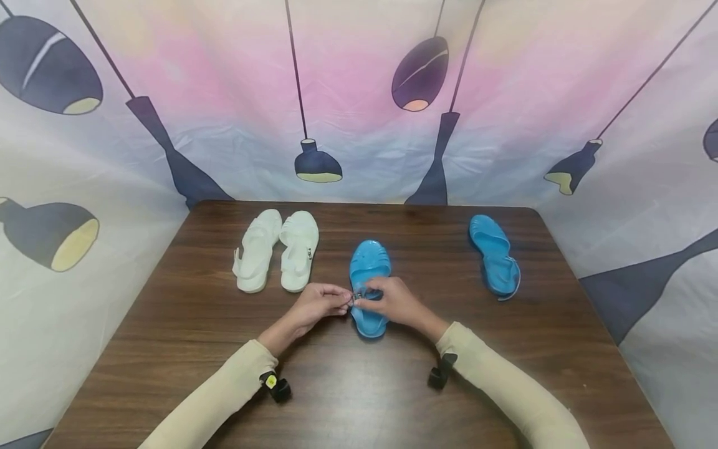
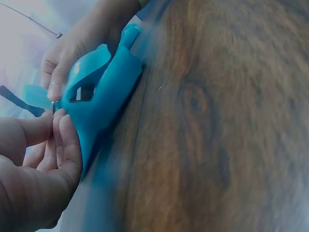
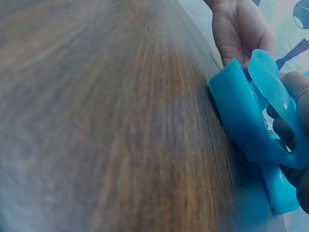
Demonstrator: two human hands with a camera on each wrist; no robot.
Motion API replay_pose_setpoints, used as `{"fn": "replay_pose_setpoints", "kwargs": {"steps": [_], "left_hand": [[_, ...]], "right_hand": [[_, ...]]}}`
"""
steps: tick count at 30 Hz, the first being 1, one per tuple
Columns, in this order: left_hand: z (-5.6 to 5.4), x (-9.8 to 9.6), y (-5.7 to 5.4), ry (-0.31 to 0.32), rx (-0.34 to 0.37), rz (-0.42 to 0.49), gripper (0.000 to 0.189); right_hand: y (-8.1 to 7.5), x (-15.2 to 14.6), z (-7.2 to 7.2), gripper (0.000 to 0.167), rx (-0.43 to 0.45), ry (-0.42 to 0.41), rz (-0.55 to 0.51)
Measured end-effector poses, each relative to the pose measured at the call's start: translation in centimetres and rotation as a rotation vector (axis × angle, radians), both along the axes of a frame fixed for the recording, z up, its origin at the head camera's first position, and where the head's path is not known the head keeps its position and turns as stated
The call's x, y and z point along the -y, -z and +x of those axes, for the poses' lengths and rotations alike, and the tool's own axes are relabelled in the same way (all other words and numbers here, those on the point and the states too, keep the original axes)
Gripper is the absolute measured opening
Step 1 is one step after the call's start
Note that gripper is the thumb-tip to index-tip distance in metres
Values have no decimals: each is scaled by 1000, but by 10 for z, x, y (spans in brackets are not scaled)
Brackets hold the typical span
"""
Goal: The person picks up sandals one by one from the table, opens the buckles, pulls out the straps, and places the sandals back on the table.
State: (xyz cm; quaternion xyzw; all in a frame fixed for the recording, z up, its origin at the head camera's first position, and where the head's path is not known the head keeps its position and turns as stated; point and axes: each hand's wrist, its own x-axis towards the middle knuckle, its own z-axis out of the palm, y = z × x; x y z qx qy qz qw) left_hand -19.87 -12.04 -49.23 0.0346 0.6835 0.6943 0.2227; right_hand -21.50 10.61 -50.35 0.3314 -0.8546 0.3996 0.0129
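Observation:
A blue jelly sandal [image 1: 370,259] lies upright at mid-table, its toe pointing away from me. From its left side my left hand [image 1: 318,307] pinches the small metal buckle [image 2: 53,107] between thumb and fingertips. My right hand [image 1: 401,302] reaches over the sandal from the right, its thumb and index finger pinching the ankle strap beside the buckle. The heel strap [image 3: 270,84] stands up in the right wrist view. Fingers of both hands meet at the buckle and partly hide it.
A pair of white sandals, the left one [image 1: 257,249] and the right one [image 1: 300,249], stands at the back left. Another blue sandal [image 1: 493,252] lies at the back right, strap looped outward. All rest on a brown wooden table [image 1: 196,349] before a patterned cloth backdrop [image 1: 359,125].

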Motion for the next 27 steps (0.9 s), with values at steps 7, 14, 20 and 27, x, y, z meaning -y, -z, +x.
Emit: {"fn": "replay_pose_setpoints", "kwargs": {"steps": [7,14,20,27], "left_hand": [[3,3,-14,46,-193,-216,20],[7,5,-23,75,-512,-412,22],[4,0,-23,46,-668,-495,19],[3,-4,-23,35,-698,-492,19]], "right_hand": [[-2,2,0,21,23,-4,18],[-4,3,-1,18,32,-26,19],[-5,3,-2,17,33,-22,28],[-7,3,-2,21,41,-27,38]]}}
